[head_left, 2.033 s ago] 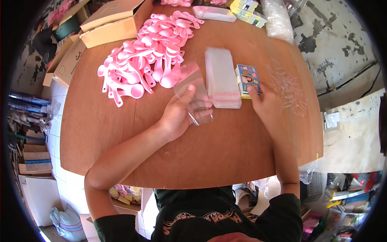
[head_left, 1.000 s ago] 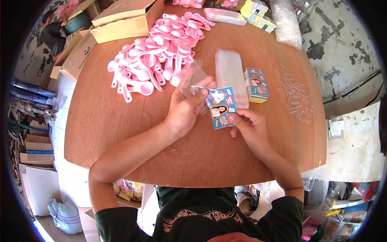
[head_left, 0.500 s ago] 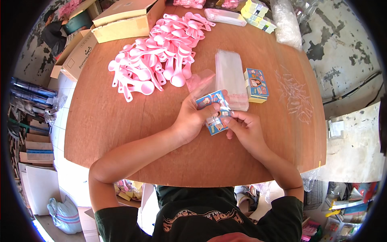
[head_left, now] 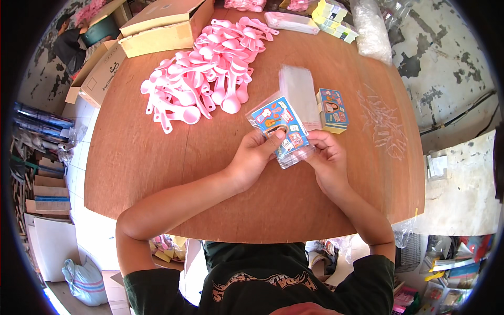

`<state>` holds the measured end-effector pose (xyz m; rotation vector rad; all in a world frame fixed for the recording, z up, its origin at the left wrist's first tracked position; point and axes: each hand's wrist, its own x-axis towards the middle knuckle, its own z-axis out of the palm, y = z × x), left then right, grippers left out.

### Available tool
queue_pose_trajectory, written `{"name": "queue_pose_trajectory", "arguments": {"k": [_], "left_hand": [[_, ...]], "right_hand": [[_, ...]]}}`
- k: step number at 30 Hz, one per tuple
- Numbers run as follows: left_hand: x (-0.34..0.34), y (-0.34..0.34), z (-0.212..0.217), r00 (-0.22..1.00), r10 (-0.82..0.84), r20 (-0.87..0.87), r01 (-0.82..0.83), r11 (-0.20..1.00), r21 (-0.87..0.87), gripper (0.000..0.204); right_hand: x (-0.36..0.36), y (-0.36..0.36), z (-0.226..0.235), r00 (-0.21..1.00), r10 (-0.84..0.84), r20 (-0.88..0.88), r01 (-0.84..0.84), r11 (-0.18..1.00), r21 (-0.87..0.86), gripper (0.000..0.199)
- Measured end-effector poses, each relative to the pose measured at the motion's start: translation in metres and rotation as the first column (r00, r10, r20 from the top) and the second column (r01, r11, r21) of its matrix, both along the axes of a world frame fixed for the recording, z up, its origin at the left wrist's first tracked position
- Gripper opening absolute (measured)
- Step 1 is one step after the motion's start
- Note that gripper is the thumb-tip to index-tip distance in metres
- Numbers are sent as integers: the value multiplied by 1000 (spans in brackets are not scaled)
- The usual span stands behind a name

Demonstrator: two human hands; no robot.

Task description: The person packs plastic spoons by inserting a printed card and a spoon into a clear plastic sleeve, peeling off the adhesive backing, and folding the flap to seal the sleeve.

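- In the head view, holds a blue printed card (head_left: 272, 119) in the left hand (head_left: 255, 158), with the thumb laid across the printed face and the other fingers mostly hidden underneath.
- Grips firmly there, clamping card and clear plastic bag (head_left: 292, 159) together between thumb and fingers.
- Pinches the lower right edge of the bag with the right hand (head_left: 328, 157), between thumb and forefinger.
- Shows clear film past the upper left side of the card and past its lower end; cannot tell the depth of the card inside the bag.
- Keeps the card tilted over the middle of the brown wooden table (head_left: 236, 218), just in front of the near end of a stack of clear plastic bags (head_left: 297, 94).
- Has a stack of blue printed cards (head_left: 332, 106) just right of those bags, beyond the right hand.
- Farther right, has a scatter of thin clear strips (head_left: 387, 126), too fine to make out well.
- Beyond the left hand, has a large heap of pink plastic spoons (head_left: 205, 73).
- Behind the heap, has a cardboard box (head_left: 157, 38).
- At the far right edge, has a roll of clear plastic (head_left: 371, 32) beside yellow-and-white bundles (head_left: 334, 22).
- Wears a dark shirt (head_left: 257, 268).
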<state>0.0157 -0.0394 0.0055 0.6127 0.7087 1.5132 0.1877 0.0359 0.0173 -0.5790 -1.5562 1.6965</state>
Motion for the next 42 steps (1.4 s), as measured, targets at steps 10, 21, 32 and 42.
{"name": "queue_pose_trajectory", "arguments": {"k": [10, 21, 32, 42], "left_hand": [[-1, -2, 4, 997, -76, -25, 78, 992, 102, 34], [1, -2, 1, 995, -58, 77, 59, 998, -10, 40], [9, -8, -1, 981, -154, -115, 158, 987, 25, 41], [5, -6, 11, 994, -101, -40, 102, 994, 33, 53]], "right_hand": [[6, 2, 3, 1000, -15, 25, 16, 998, -53, 24], [5, 0, 0, 997, 79, -2, -78, 997, 19, 27], [1, -12, 13, 996, 1, 89, 3, 999, -43, 32], [3, -11, 5, 999, 30, 33, -31, 999, 23, 29]]}}
